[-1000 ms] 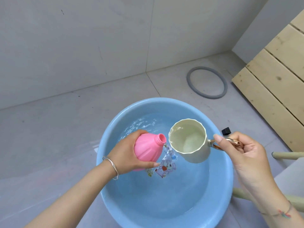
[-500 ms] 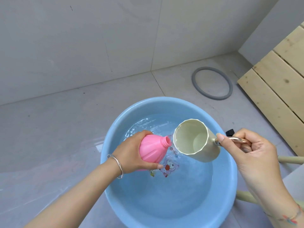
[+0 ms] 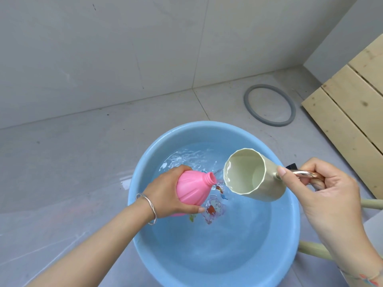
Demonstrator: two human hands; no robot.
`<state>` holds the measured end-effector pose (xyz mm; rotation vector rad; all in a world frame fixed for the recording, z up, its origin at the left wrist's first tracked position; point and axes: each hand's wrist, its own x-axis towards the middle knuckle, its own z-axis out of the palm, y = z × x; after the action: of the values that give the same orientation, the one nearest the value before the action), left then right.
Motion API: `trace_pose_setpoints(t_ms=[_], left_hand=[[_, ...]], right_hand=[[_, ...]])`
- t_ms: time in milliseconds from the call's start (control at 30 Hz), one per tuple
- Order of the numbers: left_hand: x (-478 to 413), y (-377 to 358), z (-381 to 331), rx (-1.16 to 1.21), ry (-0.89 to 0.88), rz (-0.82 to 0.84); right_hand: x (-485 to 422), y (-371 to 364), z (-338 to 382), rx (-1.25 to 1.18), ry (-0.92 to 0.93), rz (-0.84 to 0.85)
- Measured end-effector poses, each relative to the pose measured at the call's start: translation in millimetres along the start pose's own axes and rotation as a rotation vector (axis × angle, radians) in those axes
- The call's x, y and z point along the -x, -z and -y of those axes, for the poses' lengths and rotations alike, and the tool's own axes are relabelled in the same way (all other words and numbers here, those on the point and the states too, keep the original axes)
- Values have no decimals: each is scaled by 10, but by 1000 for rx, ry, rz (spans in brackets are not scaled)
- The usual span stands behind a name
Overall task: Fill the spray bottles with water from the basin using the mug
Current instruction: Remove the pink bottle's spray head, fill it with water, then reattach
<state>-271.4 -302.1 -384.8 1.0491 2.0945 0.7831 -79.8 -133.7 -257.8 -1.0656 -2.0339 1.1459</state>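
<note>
A round blue basin (image 3: 143, 241) holding water sits on the grey floor. Over it, my left hand (image 3: 165, 193) grips a pink spray bottle (image 3: 192, 188) without its cap, tilted so its open neck points right. My right hand (image 3: 319, 191) holds a pale cream mug (image 3: 259, 183) by its metallic handle. The mug is tipped far to the left, its lip just right of the bottle neck, and a thin stream of water runs from the lip toward the neck. A little water is left inside the mug.
A grey rubber ring (image 3: 269, 105) lies on the floor behind the basin. Pale wooden planks (image 3: 352, 112) lean at the right. A small black object (image 3: 291, 166) peeks out behind my right hand. Pale green tubes (image 3: 310, 247) run under the basin's right side.
The mug has tipped further toward the bottle neck and water now runs from its lip. My left hand keeps the bottle in about the same spot.
</note>
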Motion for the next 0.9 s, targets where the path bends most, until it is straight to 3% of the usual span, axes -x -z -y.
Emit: trace_pose_setpoints(t_ms=[900], left_hand=[[15, -48, -79, 36, 25, 54]], right_hand=[[-7, -25, 28, 190, 208, 12]])
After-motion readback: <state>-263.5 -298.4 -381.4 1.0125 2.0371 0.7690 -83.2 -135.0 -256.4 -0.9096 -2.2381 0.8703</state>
